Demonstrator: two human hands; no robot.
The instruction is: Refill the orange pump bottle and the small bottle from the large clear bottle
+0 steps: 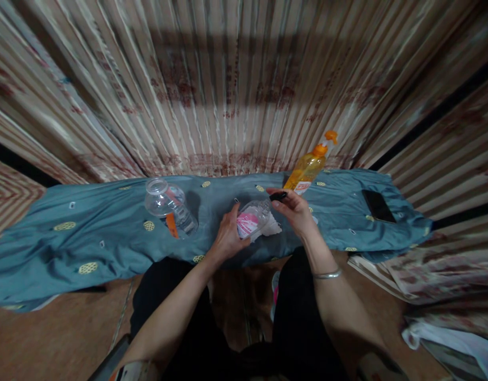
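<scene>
Head view: the bottle [249, 221] is grasped, tilted, by the left hand [229, 232] over the cloth [214, 198], beside the tissue [272, 226]; a black piece [278, 196] is pinched by the right hand [297, 210] at its neck, whether fitted cannot be told.

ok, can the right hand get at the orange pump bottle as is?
Probably yes: the orange pump bottle stands just beyond the right hand, nothing visible between them. Its fingers are on a black cap by the clear bottle's neck, though, so a full grip likely means letting go first.
</scene>
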